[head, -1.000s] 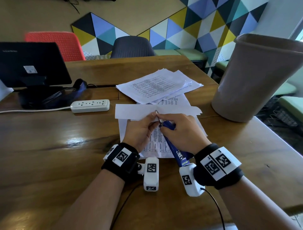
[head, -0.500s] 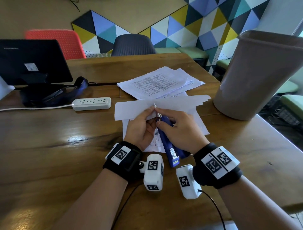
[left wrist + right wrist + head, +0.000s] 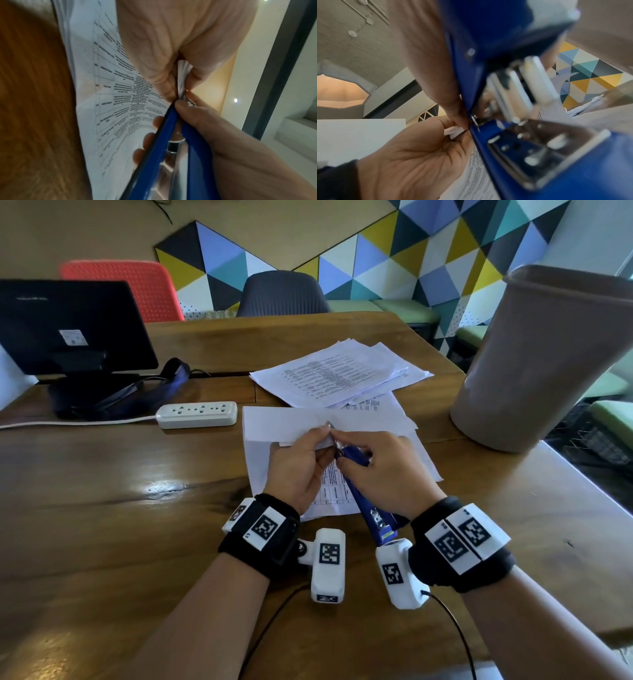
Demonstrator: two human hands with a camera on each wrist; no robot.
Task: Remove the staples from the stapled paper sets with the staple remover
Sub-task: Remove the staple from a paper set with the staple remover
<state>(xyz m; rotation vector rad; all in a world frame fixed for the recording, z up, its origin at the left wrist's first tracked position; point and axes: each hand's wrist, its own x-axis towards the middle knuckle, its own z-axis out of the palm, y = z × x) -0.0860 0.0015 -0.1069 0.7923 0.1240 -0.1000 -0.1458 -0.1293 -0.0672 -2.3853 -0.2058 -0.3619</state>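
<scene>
While the left hand (image 3: 301, 470) keeps pinching the paper set's (image 3: 284, 426) corner, little's changed.
Right hand (image 3: 387, 470) still grips the blue staple remover (image 3: 370, 508); folded-over sheets dropped flatter toward 12 o'clock.

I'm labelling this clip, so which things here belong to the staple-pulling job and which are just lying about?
In use:
- folded printed paper set, pinched by the left hand
- blue metal staple remover, gripped by the right hand
- loose stack of printed sheets

Lying about:
- white power strip
- black monitor
- grey plastic bin
</scene>
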